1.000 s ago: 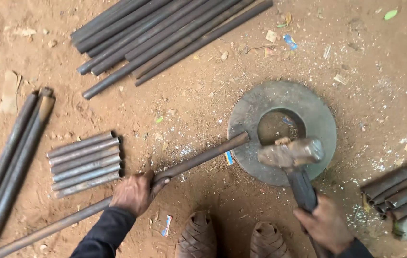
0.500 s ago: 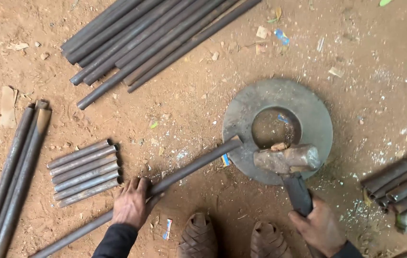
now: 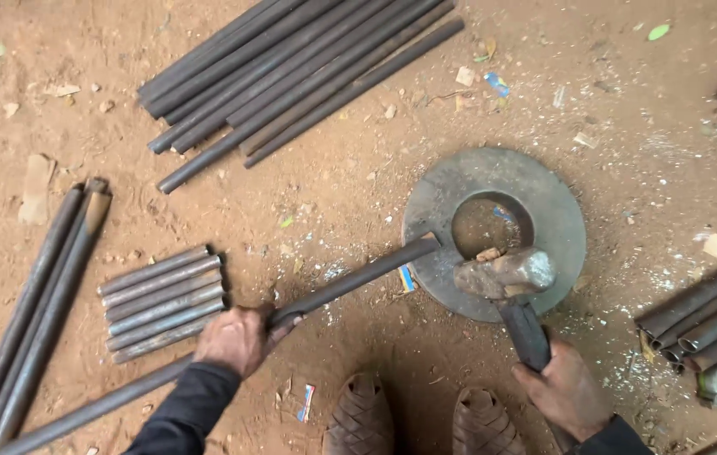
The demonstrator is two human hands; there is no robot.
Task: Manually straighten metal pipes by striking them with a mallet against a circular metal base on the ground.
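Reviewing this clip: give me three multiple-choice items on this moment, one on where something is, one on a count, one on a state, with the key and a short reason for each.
1. Where does the hammer head rest?
A. On the metal ring plate
B. On the bundle of long rods
C. On the woven shoes

2. How many short rods lie in the row beside the left hand?
A. Two
B. Six
C. Twelve

3. How is the long rod held?
A. Lying free, untouched
B. Gripped by the left hand, its far end on the plate's rim
C. Gripped by both hands, lifted upright

Key: 1 A, the head sits on the plate's lower part, by the round hole. 2 B, six short rods lie side by side. 3 B, the left hand is closed around the rod, while the right hand grips the hammer handle.
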